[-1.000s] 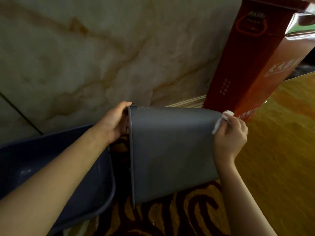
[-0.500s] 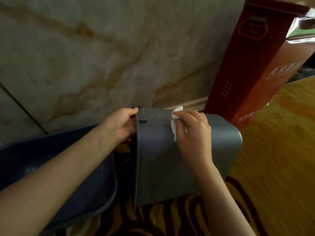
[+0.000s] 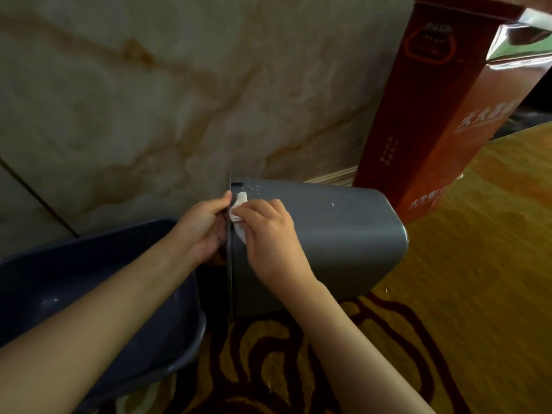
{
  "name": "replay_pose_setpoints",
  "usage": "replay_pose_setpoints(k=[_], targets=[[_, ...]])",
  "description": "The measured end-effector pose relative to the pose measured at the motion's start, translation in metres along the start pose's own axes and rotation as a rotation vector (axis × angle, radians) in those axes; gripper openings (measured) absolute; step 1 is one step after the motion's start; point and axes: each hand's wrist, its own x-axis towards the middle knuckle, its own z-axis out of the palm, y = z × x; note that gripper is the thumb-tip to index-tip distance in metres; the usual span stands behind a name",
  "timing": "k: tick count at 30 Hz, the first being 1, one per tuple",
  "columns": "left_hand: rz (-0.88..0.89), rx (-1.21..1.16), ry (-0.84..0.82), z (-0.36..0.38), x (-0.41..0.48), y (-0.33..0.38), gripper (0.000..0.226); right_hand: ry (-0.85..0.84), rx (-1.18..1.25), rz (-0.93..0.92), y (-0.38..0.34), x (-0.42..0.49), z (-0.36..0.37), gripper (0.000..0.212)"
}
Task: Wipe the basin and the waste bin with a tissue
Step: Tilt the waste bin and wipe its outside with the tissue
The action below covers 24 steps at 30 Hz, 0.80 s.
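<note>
The waste bin [image 3: 322, 243] is laid on its side on the patterned carpet [image 3: 298, 369], its open mouth turned toward the basin [image 3: 98, 294] just beside it and its closed bottom toward the red box [image 3: 442, 115] standing against the marble wall [image 3: 149, 85]. The bin's rim is gripped by the left hand [image 3: 203, 228], fingers curled over the edge, so that the bin is kept steady. A crumpled white tissue [image 3: 239, 207] is clenched in the right hand [image 3: 268, 234] and pressed against the bin's upper side, right at the rim.

A second ago the tissue was held at the bin's far bottom end, near the red box; half a second ago it was at mid-length; now it has been drawn all the way to the rim, touching distance from the left hand. One full stroke along the bin's outside appears to have been completed. White specks are still seen on the bin just beyond the tissue, near the rim, and one further along, so more passes are probably needed.
</note>
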Motion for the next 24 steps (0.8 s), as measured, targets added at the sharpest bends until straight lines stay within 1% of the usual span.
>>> replay_pose_setpoints(k=[3,9,13,15,20,24], targets=[[-0.005,0.057,0.006,-0.001,0.001,-0.001,0.028,0.031,-0.090,0.059,0.022,-0.007,-0.014,0.026],[-0.009,0.071,0.007,-0.003,0.000,0.000,0.027,0.107,-0.272,0.347,0.091,-0.019,-0.062,0.027],[0.022,0.129,-0.003,-0.004,0.000,-0.003,0.028,0.171,-0.329,0.474,0.118,-0.026,-0.087,0.026],[0.068,0.156,0.009,-0.003,0.001,-0.006,0.026,0.203,-0.335,0.509,0.123,-0.027,-0.090,0.026],[0.155,0.188,-0.003,-0.003,-0.004,-0.008,0.026,0.284,-0.333,0.531,0.123,-0.029,-0.085,0.025],[0.200,0.200,-0.052,-0.013,-0.006,0.001,0.038,0.332,-0.306,0.575,0.124,-0.032,-0.081,0.025]])
